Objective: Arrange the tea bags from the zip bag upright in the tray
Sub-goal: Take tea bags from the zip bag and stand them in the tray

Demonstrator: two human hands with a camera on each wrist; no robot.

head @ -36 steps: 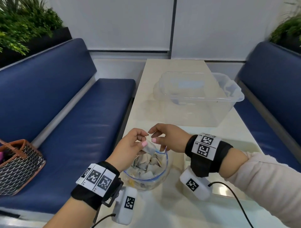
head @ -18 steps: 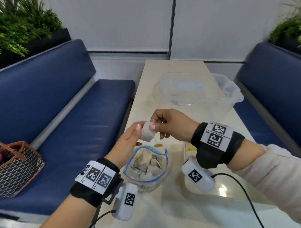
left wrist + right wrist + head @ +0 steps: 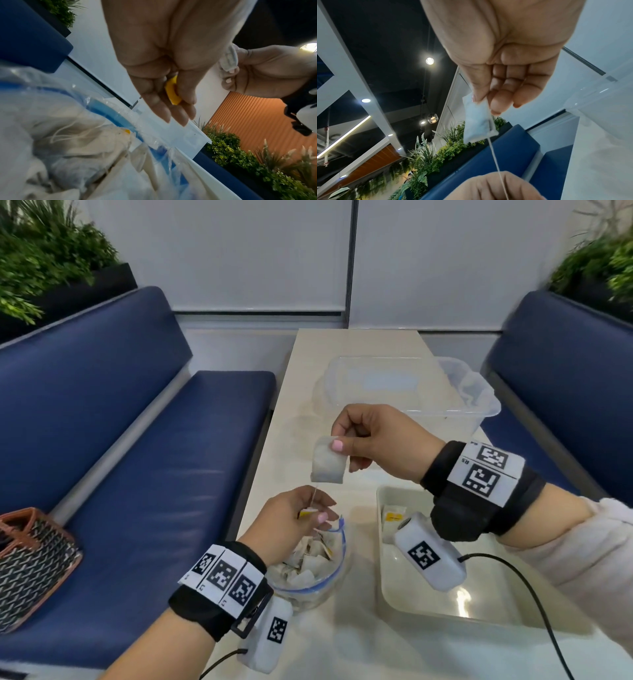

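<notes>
My right hand pinches a white tea bag by its top edge, above the table; the tea bag hangs below my fingertips. Its string runs down to a yellow tag, which my left hand pinches between thumb and fingers just above the open zip bag. The yellow tag shows between my left fingers. The zip bag, blue-rimmed, holds several tea bags. A shallow white tray lies to its right with a tea bag in its far left corner.
A clear plastic tub stands further back on the narrow table. Blue benches flank both sides. A woven handbag sits on the left bench. A black cable crosses the tray's right part.
My right hand has lifted the tea bag up and away from the zip bag. My left hand let go of the bag and now holds its tag lower down, with the string pulled straight.
</notes>
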